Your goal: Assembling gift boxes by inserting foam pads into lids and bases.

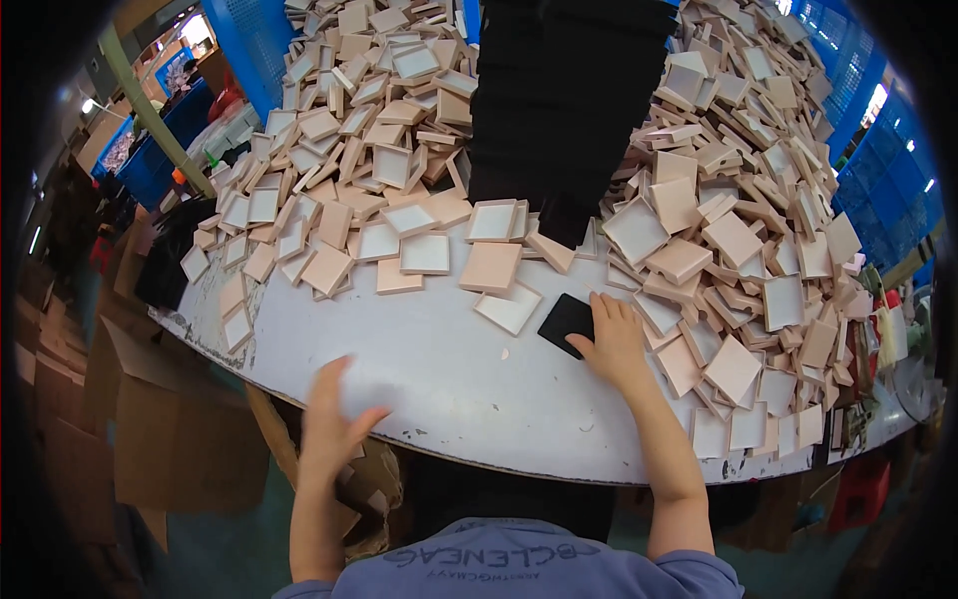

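Observation:
My right hand (615, 342) is at the right-centre of the white table, its thumb and fingers at the right edge of a thin black square pad (567, 323). The pad looks slightly tilted. My left hand (335, 417) hovers over the near table edge at left, thumb and fingers apart, with nothing in it; it is a little blurred. Just left of the pad lies a shallow pale-pink box half (510, 307), white inside face up. Behind it is another pink box piece (489, 266), outside up. A tall stack of black pieces (569, 110) stands at the back centre.
Large heaps of pink-and-white box halves (374, 130) rise at back left and along the right (733, 240). Blue perforated crates (244, 50) stand behind them. The table's curved edge runs close to my body. A cardboard carton (180, 429) stands below at left.

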A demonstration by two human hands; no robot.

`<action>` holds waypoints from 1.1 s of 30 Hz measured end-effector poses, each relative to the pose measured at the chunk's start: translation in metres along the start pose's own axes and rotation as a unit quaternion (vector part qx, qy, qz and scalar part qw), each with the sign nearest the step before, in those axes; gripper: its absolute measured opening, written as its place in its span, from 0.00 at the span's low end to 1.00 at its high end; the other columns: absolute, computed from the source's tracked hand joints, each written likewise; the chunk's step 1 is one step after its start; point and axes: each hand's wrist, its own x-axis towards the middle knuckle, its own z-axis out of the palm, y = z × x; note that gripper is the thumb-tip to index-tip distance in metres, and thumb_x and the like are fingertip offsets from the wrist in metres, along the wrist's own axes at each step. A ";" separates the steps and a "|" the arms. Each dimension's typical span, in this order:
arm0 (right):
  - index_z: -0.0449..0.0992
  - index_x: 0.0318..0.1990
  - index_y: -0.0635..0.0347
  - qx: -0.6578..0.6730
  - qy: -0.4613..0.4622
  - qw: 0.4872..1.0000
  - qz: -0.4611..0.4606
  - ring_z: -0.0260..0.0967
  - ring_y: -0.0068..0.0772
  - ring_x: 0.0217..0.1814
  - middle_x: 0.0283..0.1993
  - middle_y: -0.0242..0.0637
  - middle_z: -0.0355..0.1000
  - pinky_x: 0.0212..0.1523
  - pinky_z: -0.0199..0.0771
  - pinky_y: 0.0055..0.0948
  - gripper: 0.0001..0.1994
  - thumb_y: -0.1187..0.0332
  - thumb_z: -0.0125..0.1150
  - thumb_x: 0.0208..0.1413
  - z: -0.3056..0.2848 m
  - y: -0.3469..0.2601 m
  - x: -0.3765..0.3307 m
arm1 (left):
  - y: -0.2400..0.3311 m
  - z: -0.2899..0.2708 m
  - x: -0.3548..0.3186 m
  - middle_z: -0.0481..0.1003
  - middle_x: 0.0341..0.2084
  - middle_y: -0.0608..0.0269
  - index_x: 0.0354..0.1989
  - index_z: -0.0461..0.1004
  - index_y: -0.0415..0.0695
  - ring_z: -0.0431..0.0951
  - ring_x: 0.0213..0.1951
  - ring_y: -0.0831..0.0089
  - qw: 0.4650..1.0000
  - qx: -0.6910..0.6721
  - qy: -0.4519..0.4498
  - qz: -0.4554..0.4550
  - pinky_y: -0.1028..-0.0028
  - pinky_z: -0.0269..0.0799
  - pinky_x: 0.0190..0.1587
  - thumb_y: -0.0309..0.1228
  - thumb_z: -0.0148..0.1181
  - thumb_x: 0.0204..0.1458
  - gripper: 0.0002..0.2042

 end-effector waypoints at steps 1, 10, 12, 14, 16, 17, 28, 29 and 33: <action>0.69 0.48 0.64 0.004 -0.055 0.998 0.012 0.65 0.46 0.49 0.43 0.45 0.71 0.51 0.62 0.39 0.28 0.61 0.69 0.38 0.002 0.002 0.002 | 0.008 0.019 0.021 0.68 0.46 0.45 0.51 0.64 0.33 0.66 0.51 0.50 0.993 -0.111 -0.043 0.016 0.63 0.62 0.54 0.33 0.68 0.40 0.30; 0.70 0.44 0.62 -0.095 -0.025 0.995 -0.003 0.67 0.38 0.40 0.35 0.38 0.71 0.40 0.63 0.35 0.29 0.59 0.73 0.32 0.001 -0.010 0.008 | 0.052 0.146 0.192 0.70 0.42 0.40 0.48 0.64 0.31 0.68 0.48 0.50 0.986 0.052 -0.143 -0.070 0.60 0.64 0.51 0.48 0.63 0.39 0.34; 0.71 0.43 0.61 -0.091 -0.020 0.996 0.013 0.67 0.37 0.39 0.34 0.39 0.71 0.39 0.63 0.34 0.27 0.60 0.72 0.32 0.002 -0.006 0.007 | 0.060 0.138 0.193 0.70 0.42 0.39 0.48 0.63 0.31 0.69 0.49 0.51 0.979 0.093 -0.154 -0.091 0.60 0.65 0.51 0.48 0.64 0.36 0.37; 0.73 0.41 0.61 -0.066 -0.016 0.997 0.021 0.67 0.37 0.39 0.34 0.37 0.71 0.37 0.64 0.34 0.20 0.65 0.69 0.38 0.006 0.003 0.004 | 0.059 0.121 0.186 0.70 0.42 0.41 0.51 0.60 0.33 0.70 0.48 0.52 0.977 0.001 -0.174 -0.120 0.60 0.65 0.50 0.43 0.66 0.33 0.37; 0.74 0.40 0.61 0.029 0.014 0.998 0.057 0.67 0.38 0.38 0.34 0.38 0.71 0.37 0.65 0.35 0.17 0.68 0.67 0.41 0.011 0.013 0.001 | 0.033 0.114 0.155 0.70 0.43 0.42 0.54 0.60 0.37 0.69 0.49 0.53 0.996 -0.047 -0.070 -0.039 0.61 0.65 0.51 0.39 0.66 0.32 0.37; 0.74 0.40 0.61 0.124 0.042 0.987 0.094 0.67 0.38 0.38 0.34 0.38 0.71 0.37 0.65 0.35 0.14 0.71 0.64 0.43 0.013 0.015 -0.001 | 0.020 0.100 0.133 0.69 0.45 0.42 0.55 0.59 0.38 0.69 0.50 0.52 0.994 -0.072 -0.079 0.003 0.62 0.65 0.51 0.38 0.65 0.33 0.37; 0.79 0.34 0.57 0.171 0.247 0.953 -0.035 0.61 0.32 0.32 0.29 0.31 0.65 0.33 0.57 0.30 0.11 0.76 0.66 0.38 0.004 -0.034 0.016 | 0.037 0.108 0.132 0.54 0.60 0.47 0.60 0.56 0.43 0.52 0.63 0.52 0.920 0.091 -0.244 0.294 0.55 0.48 0.61 0.34 0.68 0.34 0.40; 0.79 0.34 0.57 0.171 0.247 0.953 -0.037 0.61 0.32 0.32 0.29 0.31 0.65 0.33 0.57 0.30 0.11 0.76 0.66 0.38 0.003 -0.037 0.015 | 0.031 0.124 0.140 0.54 0.60 0.47 0.60 0.56 0.43 0.52 0.63 0.52 0.920 0.091 -0.243 0.293 0.55 0.48 0.61 0.34 0.68 0.34 0.40; 0.79 0.32 0.54 0.104 0.258 0.957 -0.086 0.61 0.31 0.32 0.28 0.28 0.65 0.33 0.57 0.30 0.12 0.75 0.67 0.35 -0.001 -0.031 0.005 | 0.025 0.139 0.143 0.55 0.59 0.46 0.61 0.54 0.42 0.54 0.61 0.53 0.947 0.004 -0.263 0.185 0.57 0.49 0.61 0.36 0.68 0.32 0.43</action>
